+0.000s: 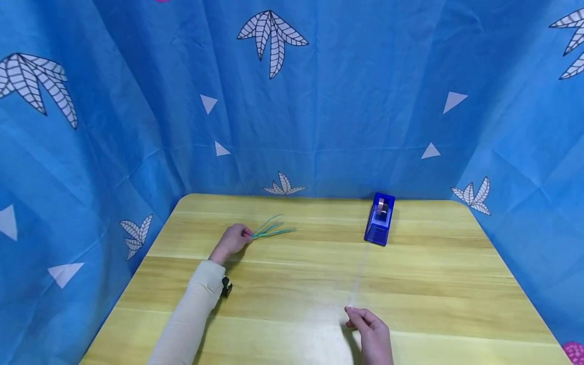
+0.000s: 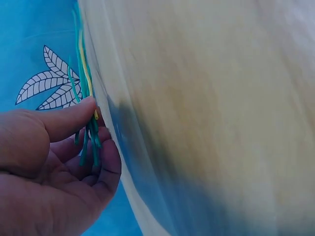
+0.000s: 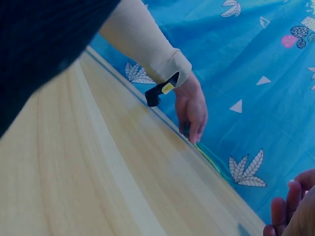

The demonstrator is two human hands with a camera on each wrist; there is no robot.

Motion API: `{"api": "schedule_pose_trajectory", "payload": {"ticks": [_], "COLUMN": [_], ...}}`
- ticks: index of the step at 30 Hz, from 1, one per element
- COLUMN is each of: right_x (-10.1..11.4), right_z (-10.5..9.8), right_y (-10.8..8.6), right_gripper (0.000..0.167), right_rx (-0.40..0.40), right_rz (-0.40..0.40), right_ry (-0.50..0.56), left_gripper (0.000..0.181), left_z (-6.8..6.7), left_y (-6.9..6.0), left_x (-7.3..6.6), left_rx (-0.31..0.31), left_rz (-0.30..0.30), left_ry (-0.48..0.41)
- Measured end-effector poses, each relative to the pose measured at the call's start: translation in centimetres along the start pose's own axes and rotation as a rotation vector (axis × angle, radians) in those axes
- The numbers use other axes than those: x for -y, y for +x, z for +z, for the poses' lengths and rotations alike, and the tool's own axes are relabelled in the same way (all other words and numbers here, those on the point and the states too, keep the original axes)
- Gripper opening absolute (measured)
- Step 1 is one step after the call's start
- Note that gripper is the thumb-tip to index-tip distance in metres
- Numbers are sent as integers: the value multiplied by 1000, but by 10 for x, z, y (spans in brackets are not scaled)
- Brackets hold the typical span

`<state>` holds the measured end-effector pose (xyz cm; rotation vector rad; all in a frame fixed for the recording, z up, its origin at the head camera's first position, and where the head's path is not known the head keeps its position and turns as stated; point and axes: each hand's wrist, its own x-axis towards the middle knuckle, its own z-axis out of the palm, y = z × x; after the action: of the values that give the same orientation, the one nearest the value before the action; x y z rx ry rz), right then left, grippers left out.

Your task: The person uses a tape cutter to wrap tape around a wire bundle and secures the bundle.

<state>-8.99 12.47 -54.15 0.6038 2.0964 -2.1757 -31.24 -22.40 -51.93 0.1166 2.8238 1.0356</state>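
Observation:
My left hand [image 1: 234,238] pinches a bundle of thin green wires [image 1: 274,230] by one end, low over the left part of the table. In the left wrist view, a yellow strand lies among the green wires [image 2: 82,54], between thumb and fingers, with short ends poking out below. My right hand [image 1: 374,332], at the table's front, pinches the end of a clear strip of tape [image 1: 359,279]. That strip stretches back to a blue tape dispenser [image 1: 379,220] near the far edge. In the right wrist view only curled fingers of the right hand [image 3: 298,211] show.
A light wooden table [image 1: 283,284] with rounded far corners stands under both hands. Behind it and at both sides hangs a blue curtain [image 1: 347,101] with leaf and triangle prints. On the left wrist sits a small black device [image 1: 226,287].

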Motion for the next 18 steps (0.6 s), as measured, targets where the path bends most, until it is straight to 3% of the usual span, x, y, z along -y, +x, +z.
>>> {"api": "schedule_pose_trajectory", "payload": {"ticks": [8,18], "right_x": [2,3], "right_z": [-1,0], "right_y": [-1,0], "right_gripper": [24,23], "right_rx": [3,7], "right_rz": [0,1], "right_ry": [-14,3], "left_gripper": [15,20], "left_z": [-1,-4], "left_y": [-2,-6], "left_x": [2,-2], "left_rx": [-23,-23], "left_rz": [23,-2], "left_ry": [-16,-140]}}
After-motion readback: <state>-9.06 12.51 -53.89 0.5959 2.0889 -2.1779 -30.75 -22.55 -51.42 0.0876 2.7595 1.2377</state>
